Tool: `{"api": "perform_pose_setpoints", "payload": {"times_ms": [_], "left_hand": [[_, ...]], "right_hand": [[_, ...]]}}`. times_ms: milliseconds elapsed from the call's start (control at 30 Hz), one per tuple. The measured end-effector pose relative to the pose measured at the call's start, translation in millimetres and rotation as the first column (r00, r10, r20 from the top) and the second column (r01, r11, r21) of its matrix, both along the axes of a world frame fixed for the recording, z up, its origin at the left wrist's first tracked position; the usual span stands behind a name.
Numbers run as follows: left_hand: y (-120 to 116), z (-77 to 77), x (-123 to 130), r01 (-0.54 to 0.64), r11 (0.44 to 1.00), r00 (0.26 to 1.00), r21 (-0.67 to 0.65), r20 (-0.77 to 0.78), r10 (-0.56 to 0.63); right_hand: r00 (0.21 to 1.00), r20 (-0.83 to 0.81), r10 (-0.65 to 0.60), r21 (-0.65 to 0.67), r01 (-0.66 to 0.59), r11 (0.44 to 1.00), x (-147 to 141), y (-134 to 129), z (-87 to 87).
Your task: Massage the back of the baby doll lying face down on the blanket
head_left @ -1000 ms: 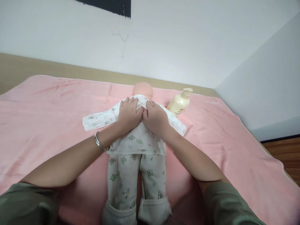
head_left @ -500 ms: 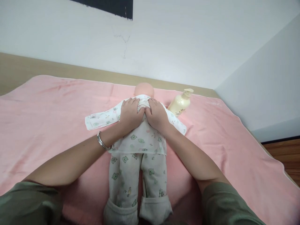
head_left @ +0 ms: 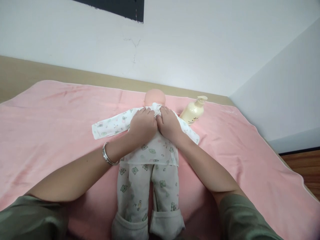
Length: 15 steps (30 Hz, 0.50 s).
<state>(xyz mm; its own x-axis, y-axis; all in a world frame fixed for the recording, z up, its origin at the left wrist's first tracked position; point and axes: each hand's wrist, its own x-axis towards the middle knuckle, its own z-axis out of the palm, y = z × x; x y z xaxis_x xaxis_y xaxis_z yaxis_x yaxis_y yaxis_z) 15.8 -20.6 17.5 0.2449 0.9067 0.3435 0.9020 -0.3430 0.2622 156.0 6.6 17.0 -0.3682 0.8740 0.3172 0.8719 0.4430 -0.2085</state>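
A baby doll lies stretched out before me, its bald head (head_left: 155,97) at the far end and no face showing. It wears a white long-sleeved shirt (head_left: 151,155) with small green animal prints and matching trousers (head_left: 140,186) with turned-up cuffs. Close below the doll's neck, my left hand (head_left: 143,125) presses on the shirt with curled fingers, its thumb hidden. Right beside it, my right hand (head_left: 170,124) has bent fingers and a tucked thumb against the cloth. A fold of shirt bunches between the two hands. Both hands are closed on the fabric.
Beyond the doll's right-hand sleeve, a cream pump bottle (head_left: 193,111) leans at a tilt. A pink blanket (head_left: 62,123) covers the wooden surface (head_left: 82,74) under the doll. White walls (head_left: 190,46) rise behind and to the right.
My left hand has rolled over and its fingers have curled in, so its thumb no longer shows. The cloth near the neck has shifted. My right hand is nearly as before.
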Motion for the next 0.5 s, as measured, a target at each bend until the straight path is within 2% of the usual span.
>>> {"api": "perform_pose_setpoints", "payload": {"times_ms": [133, 267, 367, 500], "left_hand": [[10, 3.0, -4, -0.001, 0.998, 1.0, -0.06, 0.028, 0.003], [14, 1.5, -5, -0.037, 0.996, 0.998, -0.085, 0.039, 0.041], [15, -0.5, -5, -0.04, 0.997, 0.999, -0.069, 0.034, 0.043], [9, -3.3, -1, -0.046, 0.998, 0.998, -0.032, 0.033, 0.047]], "right_hand": [[0.985, 0.167, -0.044, 0.056, 0.035, 0.998, -5, -23, 7.0], [0.976, 0.208, -0.07, 0.096, 0.051, 0.994, -8, -37, 9.0], [0.984, 0.166, -0.07, 0.032, 0.065, 0.997, -5, -30, 10.4], [0.996, 0.085, -0.012, -0.064, 0.017, 0.998, 3, -8, 11.3]]}}
